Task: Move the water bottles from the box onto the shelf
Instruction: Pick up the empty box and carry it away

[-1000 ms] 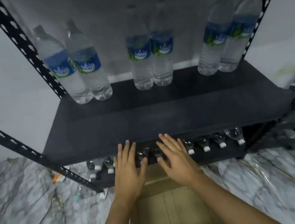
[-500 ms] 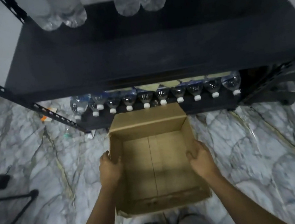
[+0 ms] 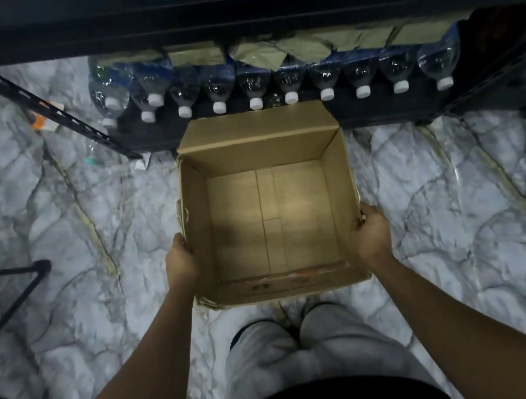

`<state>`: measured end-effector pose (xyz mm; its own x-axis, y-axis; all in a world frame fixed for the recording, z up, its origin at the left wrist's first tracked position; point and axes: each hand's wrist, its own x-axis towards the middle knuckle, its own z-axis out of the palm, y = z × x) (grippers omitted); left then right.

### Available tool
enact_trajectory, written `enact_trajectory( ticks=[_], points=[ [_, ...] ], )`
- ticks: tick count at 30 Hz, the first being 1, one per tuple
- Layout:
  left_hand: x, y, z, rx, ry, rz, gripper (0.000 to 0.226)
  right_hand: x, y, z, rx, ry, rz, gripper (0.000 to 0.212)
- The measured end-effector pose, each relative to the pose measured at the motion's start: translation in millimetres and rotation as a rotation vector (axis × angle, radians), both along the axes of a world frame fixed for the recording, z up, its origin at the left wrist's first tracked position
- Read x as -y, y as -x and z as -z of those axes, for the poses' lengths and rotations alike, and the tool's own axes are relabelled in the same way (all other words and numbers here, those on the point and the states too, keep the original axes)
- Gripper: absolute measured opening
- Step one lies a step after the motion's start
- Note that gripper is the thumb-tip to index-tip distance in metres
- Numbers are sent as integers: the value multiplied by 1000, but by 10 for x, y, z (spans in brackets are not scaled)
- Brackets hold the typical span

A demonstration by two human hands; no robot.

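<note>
From the head camera, the box (image 3: 259, 155) is open with no bottles inside. The left hand (image 3: 181, 262) and right hand (image 3: 370, 236) grip its side walls, fingers curled round the rims. The water bottles (image 3: 254, 87) lie beyond the box's far wall on the shelf (image 3: 154, 136), long axes running away from it and caps facing the box. Neither hand is nearer.

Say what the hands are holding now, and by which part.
Both hold the empty cardboard box: the left hand grips the left wall's top edge, the right hand the right wall's, both toward the near end.
</note>
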<state>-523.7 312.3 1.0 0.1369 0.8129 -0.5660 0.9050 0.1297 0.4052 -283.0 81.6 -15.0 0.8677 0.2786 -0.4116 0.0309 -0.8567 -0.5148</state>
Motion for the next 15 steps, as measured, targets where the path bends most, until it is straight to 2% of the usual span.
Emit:
enact_trajectory(
  ticks=[5,15],
  points=[
    [-54,62,0,71,4,41,3,-71,-26,-119,30,8,4,32],
    [-331,236,-347,258,7,151,11,-146,59,-658,71,26,24,27]
  ],
)
